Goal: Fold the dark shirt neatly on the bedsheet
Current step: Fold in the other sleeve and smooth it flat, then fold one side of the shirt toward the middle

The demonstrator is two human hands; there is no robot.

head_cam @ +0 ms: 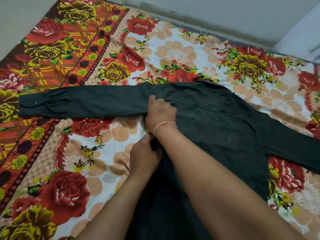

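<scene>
The dark shirt [216, 132] lies spread flat on the flowered bedsheet [176, 52], collar at the far side and body running toward me. One sleeve [78, 101] stretches straight out to the left, its cuff [32, 103] reaching the red checked border of the sheet; the other sleeve [294, 144] angles off to the right and near. My right hand [161, 113], with a pale thread band [163, 124] round the wrist, sits where the left-lying sleeve meets the body, fingers bent down and its grip closed on a pinch of the cloth there. My left hand [144, 158] is just nearer, beside my right wrist, at the shirt's left side edge; its grip is closed too, fingers and thumb curled round that edge. Both forearms cross the near part of the shirt
</scene>
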